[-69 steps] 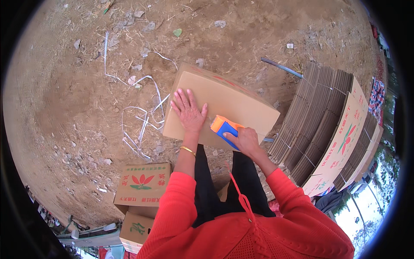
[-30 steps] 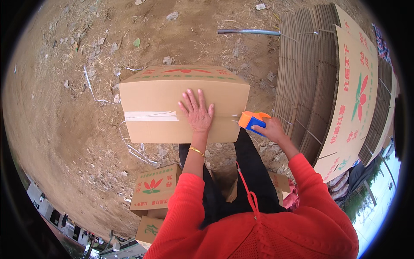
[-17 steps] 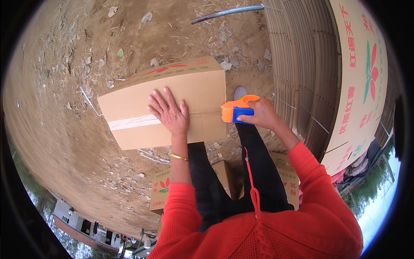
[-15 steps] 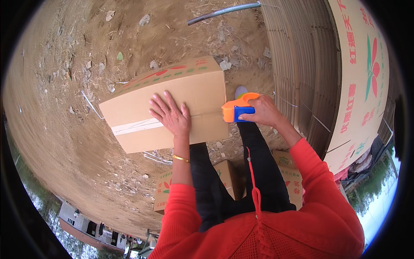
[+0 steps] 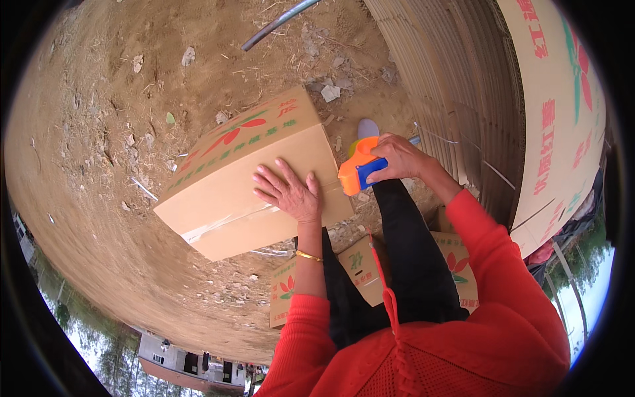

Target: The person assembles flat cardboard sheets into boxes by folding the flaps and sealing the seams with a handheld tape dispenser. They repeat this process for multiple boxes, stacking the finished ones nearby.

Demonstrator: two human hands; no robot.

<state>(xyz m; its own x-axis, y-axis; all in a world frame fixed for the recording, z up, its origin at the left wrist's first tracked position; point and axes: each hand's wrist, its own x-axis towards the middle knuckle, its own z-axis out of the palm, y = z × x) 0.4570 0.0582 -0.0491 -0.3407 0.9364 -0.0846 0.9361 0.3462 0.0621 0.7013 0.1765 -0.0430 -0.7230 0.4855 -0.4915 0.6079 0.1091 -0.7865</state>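
Observation:
A brown cardboard box (image 5: 231, 206), with its printed side showing at the far edge, lies before me, tilted in view. My left hand (image 5: 291, 197) rests flat on its top, fingers spread over the middle seam. Shiny clear tape (image 5: 202, 230) runs along that seam toward the left end. Just off the box's right end, my right hand (image 5: 402, 159) grips an orange and blue tape dispenser (image 5: 357, 167). The dispenser's front end is close to the box's edge; whether they touch I cannot tell.
Flattened cardboard (image 5: 450, 86) is stacked at the right, beside a large printed carton panel (image 5: 536, 119). More printed boxes (image 5: 360, 268) stand around my legs. A metal pipe (image 5: 278, 25) lies on the littered dirt ground (image 5: 99, 165) at the far side.
The box now shows more of its printed far side and slants more. My left hand stays flat on it. The tape dispenser has tilted in my right hand, still near the box's right end.

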